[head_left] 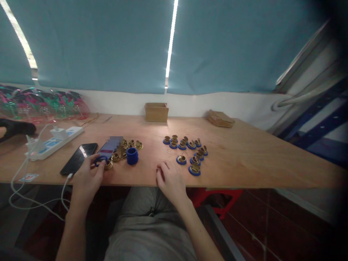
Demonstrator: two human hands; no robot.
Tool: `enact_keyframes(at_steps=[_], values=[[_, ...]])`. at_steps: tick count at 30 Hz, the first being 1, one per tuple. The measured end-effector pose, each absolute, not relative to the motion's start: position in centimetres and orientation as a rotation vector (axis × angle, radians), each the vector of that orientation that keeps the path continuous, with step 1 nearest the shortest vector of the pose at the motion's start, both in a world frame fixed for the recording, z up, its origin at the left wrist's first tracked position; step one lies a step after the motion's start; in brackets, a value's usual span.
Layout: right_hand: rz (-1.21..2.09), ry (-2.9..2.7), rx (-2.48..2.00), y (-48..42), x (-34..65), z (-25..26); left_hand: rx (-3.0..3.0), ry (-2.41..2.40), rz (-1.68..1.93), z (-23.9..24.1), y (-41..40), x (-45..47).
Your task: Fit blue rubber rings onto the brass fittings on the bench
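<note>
My left hand [91, 173] pinches a blue ring [100, 160] between thumb and fingers, just above the table's near side. Right beside it is a brass-coloured flanged fitting [108, 165], part of a loose group of such fittings [131, 143]. A short stack of blue rings [132, 156] stands to the right of that group. My right hand [172, 180] rests at the table's front edge with its fingers curled in, and no object shows in them. Further right, several brass fittings with raised round lids sit on blue rings; a fitting [194, 169] is nearest the edge.
On the wooden table [244, 156] are a black phone [78, 158], another phone [110, 146] with its screen lit, and a white power strip [58, 142] with cables. A cardboard box [156, 112], a brown paper packet [220, 119] and wrapped bottles [45, 105] line the back.
</note>
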State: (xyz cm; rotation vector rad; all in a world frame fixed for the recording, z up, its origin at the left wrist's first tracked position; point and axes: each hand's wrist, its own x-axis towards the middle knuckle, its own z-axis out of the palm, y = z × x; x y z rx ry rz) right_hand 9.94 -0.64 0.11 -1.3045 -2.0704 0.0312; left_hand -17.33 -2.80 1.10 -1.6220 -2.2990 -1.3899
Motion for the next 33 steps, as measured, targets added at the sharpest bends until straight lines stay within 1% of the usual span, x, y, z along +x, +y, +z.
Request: enact_keyframes(at_steps=[8, 18, 25, 33], values=[[0.038, -2.066, -1.312, -0.7, 10.0, 0.0, -1.754, -2.254, -1.443, -0.4, -2.1, -16.5], [0.09, -2.024, -1.299, -0.7, 10.0, -0.2, -2.086, -2.113, -1.529, -1.3, -4.9, -12.4], [0.236, -1.935, -1.205, -1.3, 10.1, -0.1, -2.262, -1.953, -1.666, -1.8, -5.3, -8.5], [0.461, -1.825, -1.087, -4.6, 10.1, -0.3, -2.317, -1.846, -1.774, -1.7, -5.2, -4.7]])
